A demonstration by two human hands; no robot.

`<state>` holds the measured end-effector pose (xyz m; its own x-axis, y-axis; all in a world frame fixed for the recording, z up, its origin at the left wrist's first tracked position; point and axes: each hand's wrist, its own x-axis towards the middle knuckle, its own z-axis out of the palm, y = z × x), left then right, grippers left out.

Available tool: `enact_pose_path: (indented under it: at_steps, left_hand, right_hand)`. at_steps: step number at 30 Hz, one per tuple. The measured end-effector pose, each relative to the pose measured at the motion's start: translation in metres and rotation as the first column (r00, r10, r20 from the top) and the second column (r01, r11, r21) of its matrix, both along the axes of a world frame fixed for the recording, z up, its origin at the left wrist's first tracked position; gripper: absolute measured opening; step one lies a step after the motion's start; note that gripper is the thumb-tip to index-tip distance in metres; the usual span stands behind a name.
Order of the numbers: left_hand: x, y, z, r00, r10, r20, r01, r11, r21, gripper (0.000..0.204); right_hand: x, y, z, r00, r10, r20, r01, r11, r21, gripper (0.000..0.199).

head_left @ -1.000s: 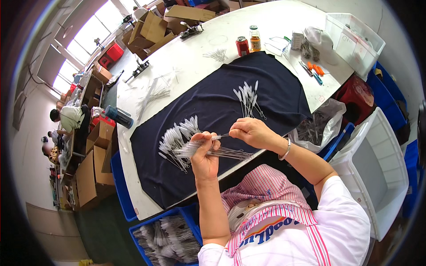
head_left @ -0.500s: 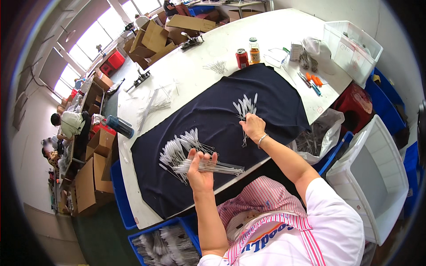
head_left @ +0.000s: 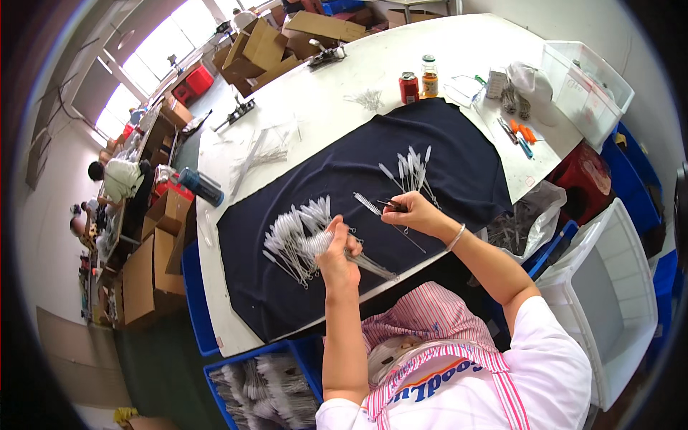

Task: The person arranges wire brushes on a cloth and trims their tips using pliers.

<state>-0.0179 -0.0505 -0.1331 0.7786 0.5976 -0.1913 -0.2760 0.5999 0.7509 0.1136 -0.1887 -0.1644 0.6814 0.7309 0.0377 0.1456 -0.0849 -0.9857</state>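
Observation:
My left hand (head_left: 338,254) is closed around a bundle of wire-handled straw brushes (head_left: 373,267), their white bristle ends blurred. My right hand (head_left: 417,213) is closed on a small dark tool (head_left: 392,206) whose kind I cannot make out. A single straw brush (head_left: 367,203) lies at the tip of that tool, its wire running toward the near edge; whether the tool grips it I cannot tell. Left of my left hand, a pile of white straw brushes (head_left: 287,233) rests on the dark cloth (head_left: 244,301). Several more brushes (head_left: 411,168) fan out beyond my right hand.
On the white table (head_left: 487,43) stand a red can (head_left: 408,88), a glass bottle (head_left: 429,77) and a blue tumbler (head_left: 201,186). Pliers and orange-handled tools (head_left: 525,132) lie at the right. A blue crate (head_left: 265,387) of brushes and a white bin (head_left: 609,301) flank me.
My right hand has drawn back from the right-hand brushes toward my left, and one brush now lies apart by the dark tool. The left hand's fingers have curled in around its bundle.

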Motion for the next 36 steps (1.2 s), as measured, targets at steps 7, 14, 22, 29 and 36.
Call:
enact_pose_path:
  at_steps: [7, 14, 22, 29, 36]
  left_hand:
    - [-0.004, -0.015, 0.033, 0.999, -0.032, -0.006, 0.033, 0.983, 0.18, 0.019]
    - [-0.015, -0.011, 0.031, 0.995, 0.088, 0.039, -0.092, 0.989, 0.113, 0.013]
    - [-0.02, -0.011, 0.026, 0.983, 0.026, 0.182, -0.046, 0.993, 0.109, 0.013]
    - [-0.022, -0.009, 0.023, 0.974, -0.019, 0.226, -0.008, 0.993, 0.115, 0.013]
    - [-0.025, -0.002, 0.019, 0.966, -0.092, 0.243, 0.079, 0.995, 0.062, 0.016]
  right_hand:
    - [-0.03, -0.004, 0.052, 0.939, 0.325, -0.113, -0.315, 0.944, 0.097, 0.018]
    - [-0.058, -0.012, 0.056, 0.826, -0.119, 0.55, 0.152, 0.988, -0.014, 0.027]
    - [-0.065, -0.009, 0.052, 0.695, -0.132, 0.706, 0.238, 0.97, -0.052, 0.024]
    - [-0.065, -0.004, 0.052, 0.726, -0.15, 0.671, 0.218, 0.976, -0.019, 0.024]
    - [-0.056, -0.009, 0.048, 0.753, -0.127, 0.645, 0.198, 0.979, -0.039, 0.026]
